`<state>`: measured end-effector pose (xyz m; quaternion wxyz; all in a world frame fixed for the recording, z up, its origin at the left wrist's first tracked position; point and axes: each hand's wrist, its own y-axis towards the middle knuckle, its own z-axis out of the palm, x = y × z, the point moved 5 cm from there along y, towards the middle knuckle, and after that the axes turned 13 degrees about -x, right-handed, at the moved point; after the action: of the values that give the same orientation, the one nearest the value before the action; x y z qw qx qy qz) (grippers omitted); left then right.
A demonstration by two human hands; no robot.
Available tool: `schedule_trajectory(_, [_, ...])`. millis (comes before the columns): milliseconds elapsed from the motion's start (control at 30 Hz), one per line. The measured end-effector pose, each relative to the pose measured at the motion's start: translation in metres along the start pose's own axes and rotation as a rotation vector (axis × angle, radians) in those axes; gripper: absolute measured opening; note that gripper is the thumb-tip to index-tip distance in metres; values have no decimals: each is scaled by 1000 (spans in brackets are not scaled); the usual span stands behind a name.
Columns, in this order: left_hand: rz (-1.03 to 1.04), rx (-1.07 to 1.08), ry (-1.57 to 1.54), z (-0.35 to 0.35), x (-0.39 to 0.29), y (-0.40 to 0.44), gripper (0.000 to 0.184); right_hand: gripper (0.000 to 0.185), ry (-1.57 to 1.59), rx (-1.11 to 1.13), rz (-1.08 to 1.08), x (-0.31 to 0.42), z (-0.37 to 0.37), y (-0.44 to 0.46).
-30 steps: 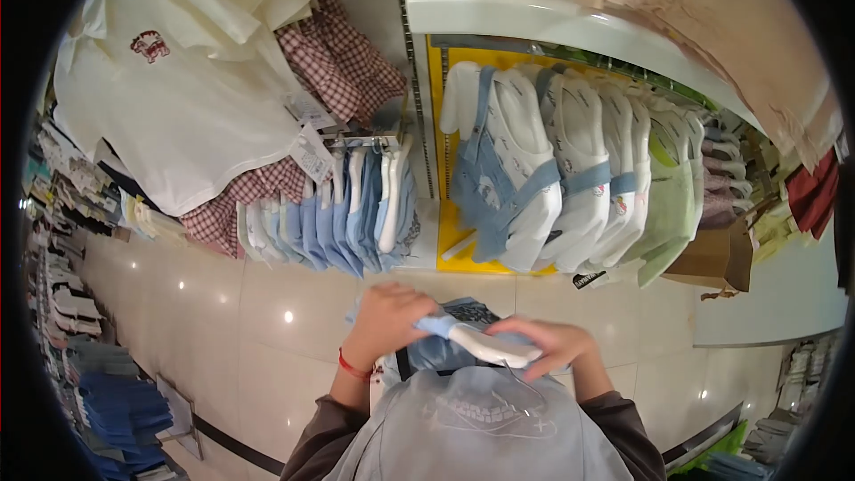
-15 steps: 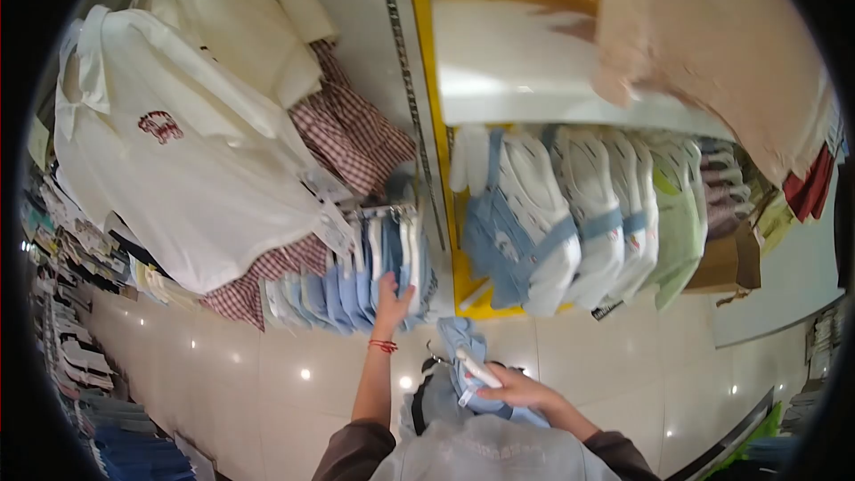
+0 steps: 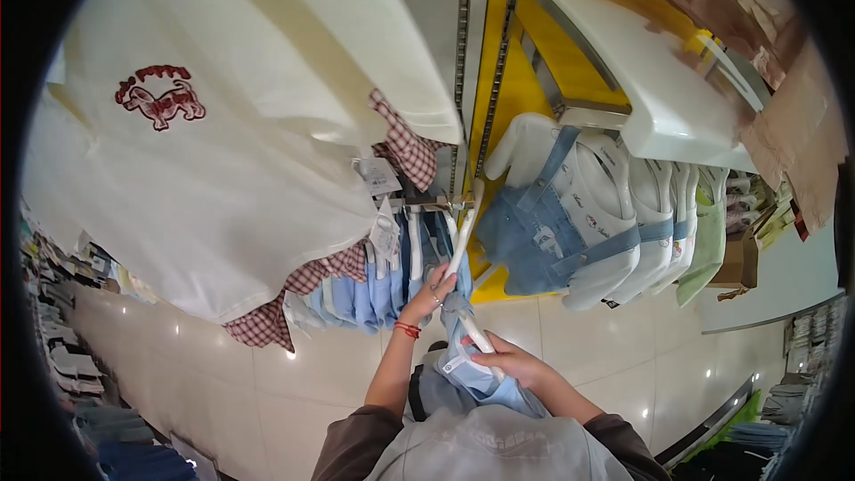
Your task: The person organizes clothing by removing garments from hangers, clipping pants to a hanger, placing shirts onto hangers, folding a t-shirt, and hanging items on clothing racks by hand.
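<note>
My left hand (image 3: 429, 297), with a red string on the wrist, is closed on the lower end of a white hanger (image 3: 460, 245) beside the front end of the rail. Light blue garments (image 3: 363, 301) hang in a row just left of it. In front of my body, my right hand (image 3: 514, 362) grips another white hanger (image 3: 482, 344) that carries a light blue garment (image 3: 460, 365). Part of this garment lies against my grey top. A white shirt (image 3: 223, 160) with a red embroidered dog hangs large at upper left, and price tags (image 3: 385, 230) dangle near the rail.
White tops with denim-blue pinafores (image 3: 557, 236) hang to the right below a white shelf (image 3: 686, 116). A cardboard box (image 3: 739, 260) sits beyond them. Red checked cloth (image 3: 325, 269) shows under the white shirt. Folded clothes (image 3: 134, 459) are stacked at lower left.
The view has moved closer to the rack. My left hand has gone from the hanging blue garments to a white hanger at the rail's end. My right hand still holds its hanger.
</note>
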<state>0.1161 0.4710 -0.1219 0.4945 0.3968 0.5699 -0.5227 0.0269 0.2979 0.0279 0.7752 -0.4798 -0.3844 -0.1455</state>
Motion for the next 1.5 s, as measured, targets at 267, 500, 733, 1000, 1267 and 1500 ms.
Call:
schedule_trajectory(267, [52,32,462,19,5,4,48,50,-123,-50,92,0,-4,-25])
schedule_trajectory(500, [-26,93,512,45,-11,2,43,38,-205,91,49,3,-11,-56])
schedule_trajectory(733, [76,158,371,58,41,16,50,40,-338,39,43,-43,6,5])
schedule_trajectory(1000, [123,-90,280,0,-11,-5,43,32,-189,-167,-297,9,-2,38])
schedule_trajectory(1267, [-115,-107,-273,-9,-9,-32,47,29,-86,-248,-424,62,15,133])
schedule_trajectory(1500, [-45,-174,-95,-32,-31,-54,49,22,-82,-359,-445,58,24,182])
